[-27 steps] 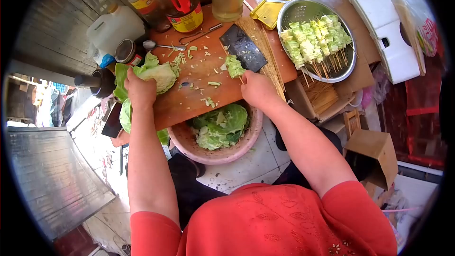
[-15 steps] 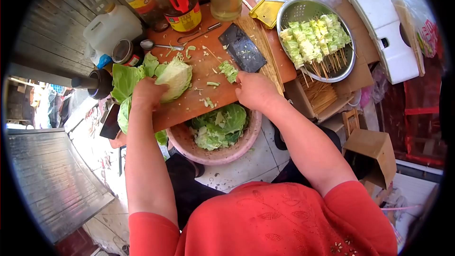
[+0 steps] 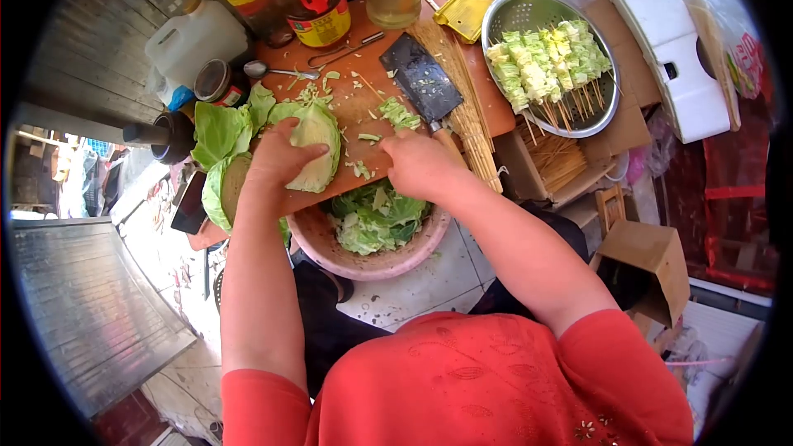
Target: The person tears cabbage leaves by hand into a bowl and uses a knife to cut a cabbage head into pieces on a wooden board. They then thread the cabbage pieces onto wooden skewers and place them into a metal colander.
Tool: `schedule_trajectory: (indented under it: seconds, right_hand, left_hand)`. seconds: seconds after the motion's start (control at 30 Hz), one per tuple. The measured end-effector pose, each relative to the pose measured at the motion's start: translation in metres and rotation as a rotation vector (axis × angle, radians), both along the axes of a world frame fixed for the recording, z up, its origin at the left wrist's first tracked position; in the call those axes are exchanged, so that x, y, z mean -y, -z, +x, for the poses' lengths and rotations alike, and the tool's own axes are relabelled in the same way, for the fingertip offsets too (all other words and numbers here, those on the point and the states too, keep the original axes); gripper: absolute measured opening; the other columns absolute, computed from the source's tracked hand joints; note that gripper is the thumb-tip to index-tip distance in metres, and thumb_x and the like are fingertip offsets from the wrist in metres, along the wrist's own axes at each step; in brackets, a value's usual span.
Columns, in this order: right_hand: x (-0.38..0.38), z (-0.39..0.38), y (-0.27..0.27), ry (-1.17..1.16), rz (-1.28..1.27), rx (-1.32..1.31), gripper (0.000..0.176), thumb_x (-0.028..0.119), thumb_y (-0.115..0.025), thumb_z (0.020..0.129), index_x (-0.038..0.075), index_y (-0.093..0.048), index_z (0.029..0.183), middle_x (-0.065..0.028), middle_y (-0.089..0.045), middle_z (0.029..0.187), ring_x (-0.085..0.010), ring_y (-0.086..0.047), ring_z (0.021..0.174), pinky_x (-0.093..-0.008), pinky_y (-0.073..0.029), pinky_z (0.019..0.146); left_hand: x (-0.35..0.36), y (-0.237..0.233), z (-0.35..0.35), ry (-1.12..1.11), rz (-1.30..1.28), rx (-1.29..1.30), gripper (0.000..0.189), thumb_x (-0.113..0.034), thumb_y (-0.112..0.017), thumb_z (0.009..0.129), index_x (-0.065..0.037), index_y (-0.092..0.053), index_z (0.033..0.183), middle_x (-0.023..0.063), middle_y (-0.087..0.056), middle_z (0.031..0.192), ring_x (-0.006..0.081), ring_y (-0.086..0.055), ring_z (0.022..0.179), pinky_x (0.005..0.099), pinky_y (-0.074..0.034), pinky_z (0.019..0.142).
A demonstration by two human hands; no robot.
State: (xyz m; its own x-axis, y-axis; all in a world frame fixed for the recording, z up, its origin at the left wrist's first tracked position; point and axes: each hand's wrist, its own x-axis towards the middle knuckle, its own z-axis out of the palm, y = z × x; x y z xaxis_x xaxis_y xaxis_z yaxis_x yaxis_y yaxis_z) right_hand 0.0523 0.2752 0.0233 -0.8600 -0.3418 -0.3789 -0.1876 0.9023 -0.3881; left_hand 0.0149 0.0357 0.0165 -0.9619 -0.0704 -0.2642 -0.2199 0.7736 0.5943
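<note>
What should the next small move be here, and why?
I'd probably shift the right hand to the wooden handle of the cleaver. The left hand is spread on the cut cabbage, so it seems ready to steady it, while the cleaver lies flat with its handle close beside the right hand.

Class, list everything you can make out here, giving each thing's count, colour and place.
Board: one, orange-brown, centre
Cut cabbage: at least one, pale green, board's left
Cleaver: one, dark blade, board's right
Spoon: one, silver, board's far left
Basin: one, pink, below board
Leaves: several, green, in basin
Colander: one, silver, upper right
Loaded skewers: many, pale green, in colander
Bare sticks: many, tan, in box
Box: one, brown, below colander
Bottles: two, yellow-labelled, top left
Jug: one, whitish, upper left
Left hand: one, on cabbage
Right hand: one, board's near edge
Smaller background items: too unclear to count
</note>
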Motion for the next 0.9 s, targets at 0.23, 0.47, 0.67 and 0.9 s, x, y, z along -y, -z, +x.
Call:
schedule_trajectory:
  seconds: [0.23,0.47,0.67,0.9]
  right_hand:
    - [0.017,-0.007,0.036,-0.086,-0.089,-0.073,0.035,0.004,-0.054,0.08,0.0,-0.06,0.114,-0.0174,-0.046,0.133,-0.0327,-0.058,0.111,-0.0414,-0.049,0.091]
    - [0.022,0.004,0.033,-0.25,0.097,0.043,0.032,0.005,-0.054,0.08,0.002,-0.064,0.11,-0.0176,-0.059,0.117,-0.0331,-0.06,0.106,-0.0415,-0.049,0.089]
    - [0.017,0.022,-0.001,-0.305,0.004,0.075,0.033,0.01,-0.059,0.08,0.011,-0.064,0.113,-0.0135,-0.062,0.106,-0.0312,-0.062,0.099,-0.0417,-0.05,0.085]
    - [0.021,0.024,0.016,-0.127,-0.454,-0.198,0.038,0.011,-0.064,0.075,0.01,-0.061,0.113,-0.0113,-0.055,0.118,-0.0309,-0.061,0.096,-0.0405,-0.05,0.084]
  left_hand:
    - [0.01,0.015,0.0,0.021,0.184,0.219,0.071,-0.018,-0.078,0.072,-0.009,-0.048,0.136,0.0193,-0.06,0.123,0.0285,-0.059,0.113,0.0356,-0.046,0.096]
    - [0.017,0.029,0.003,0.041,0.253,0.182,0.071,-0.016,-0.078,0.072,-0.01,-0.048,0.137,0.0204,-0.053,0.132,0.029,-0.055,0.118,0.034,-0.045,0.098]
    - [0.002,0.011,0.017,0.143,0.276,0.187,0.073,-0.016,-0.081,0.069,-0.012,-0.05,0.135,0.0198,-0.055,0.13,0.0299,-0.055,0.118,0.0337,-0.043,0.1]
    - [-0.017,0.025,0.025,0.325,0.266,0.254,0.076,-0.011,-0.083,0.066,-0.008,-0.05,0.134,0.0176,-0.057,0.127,0.0284,-0.056,0.117,0.0332,-0.044,0.099]
